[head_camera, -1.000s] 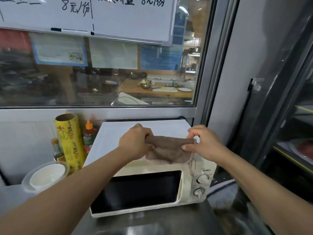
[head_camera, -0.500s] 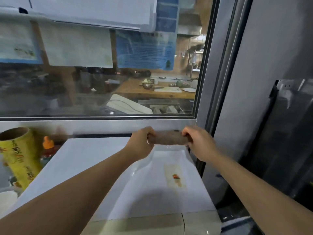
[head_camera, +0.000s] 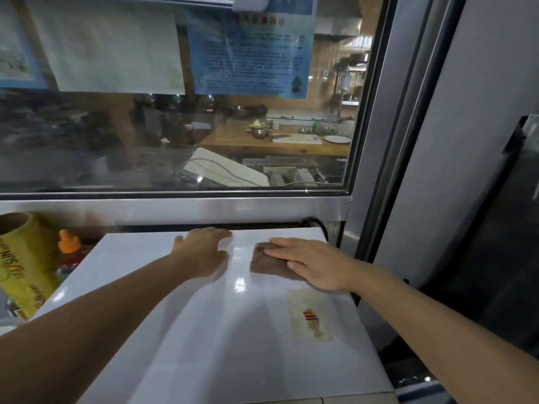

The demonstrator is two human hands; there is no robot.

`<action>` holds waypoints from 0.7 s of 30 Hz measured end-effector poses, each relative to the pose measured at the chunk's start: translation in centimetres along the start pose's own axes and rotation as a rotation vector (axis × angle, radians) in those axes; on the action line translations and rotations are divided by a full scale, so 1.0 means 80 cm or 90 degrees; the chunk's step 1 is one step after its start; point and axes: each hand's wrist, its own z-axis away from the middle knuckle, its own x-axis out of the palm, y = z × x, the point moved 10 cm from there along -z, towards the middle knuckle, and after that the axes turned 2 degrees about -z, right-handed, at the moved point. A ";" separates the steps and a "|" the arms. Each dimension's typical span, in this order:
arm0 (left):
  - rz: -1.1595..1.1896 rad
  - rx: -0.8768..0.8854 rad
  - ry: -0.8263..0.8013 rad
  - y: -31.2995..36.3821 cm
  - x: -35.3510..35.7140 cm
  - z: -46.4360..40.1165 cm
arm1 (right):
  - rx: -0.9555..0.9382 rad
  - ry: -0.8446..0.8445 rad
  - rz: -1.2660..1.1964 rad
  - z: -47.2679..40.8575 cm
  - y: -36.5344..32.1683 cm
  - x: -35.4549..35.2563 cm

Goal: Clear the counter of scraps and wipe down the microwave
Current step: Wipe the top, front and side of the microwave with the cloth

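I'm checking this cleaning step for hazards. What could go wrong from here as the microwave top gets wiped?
1. The right hand presses the brown cloth close to the stained label; wiping over it may smear or lift it.
2. A wide sweep left might knock the orange-capped bottle or the yellow wrap roll beside the microwave.

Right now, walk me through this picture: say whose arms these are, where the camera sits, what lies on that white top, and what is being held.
No machine here: a person wears a camera on the head, looking forward and down, so both arms reach in from the bottom. The white surface is the top of a microwave below a window. The right hand lies flat with straight fingers on a brown cloth, pressing it to the top near the back. The left hand rests open on the bare top beside it, holding nothing. Nearer the camera a stained sticker sits on the top. To the left stand a yellow wrap roll and an orange-capped bottle.
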 end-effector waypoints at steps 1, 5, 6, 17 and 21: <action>-0.012 -0.002 -0.013 -0.004 0.007 -0.001 | 0.000 -0.003 0.023 0.006 0.003 0.003; -0.021 -0.008 -0.021 -0.013 0.022 0.002 | 0.047 0.015 0.031 0.014 0.041 0.001; -0.022 -0.007 -0.018 -0.014 0.024 0.003 | 0.075 0.029 0.006 0.008 0.057 -0.004; -0.022 -0.015 -0.014 -0.018 0.026 0.000 | 0.196 0.187 -0.172 -0.017 0.110 -0.014; -0.030 -0.018 -0.007 -0.019 0.024 -0.002 | 0.156 0.198 -0.248 0.045 0.064 -0.004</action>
